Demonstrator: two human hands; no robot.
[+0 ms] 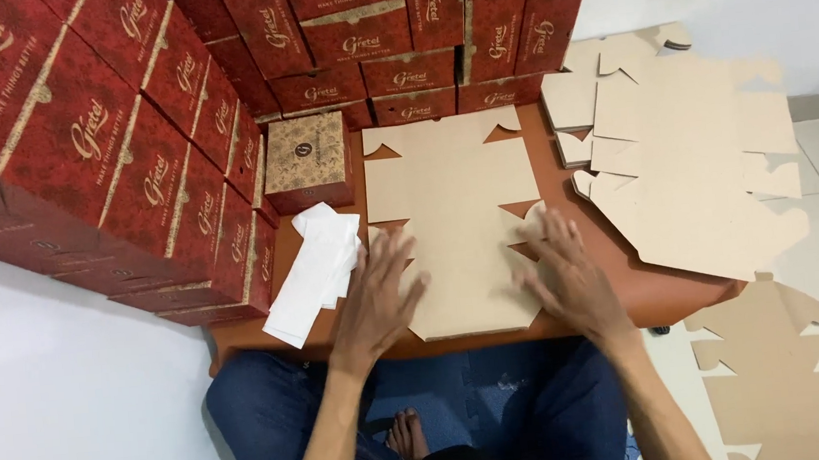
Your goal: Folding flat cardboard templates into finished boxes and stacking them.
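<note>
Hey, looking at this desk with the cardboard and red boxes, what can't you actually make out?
All in the head view:
- Flat cardboard blank: the parts under the left hand and right hand are covered.
- Red box stack: cut off by the top and left edges.
- Floor blank: cut off by the bottom edge.
- Both hands: motion-blurred fingertips.

We see red boxes (120, 136) stacked along the wall, with a small brown box (307, 162) beside them. White paper strips (317, 266) lie near it, and spare cardboard sheets (686, 159) sit at right.
</note>
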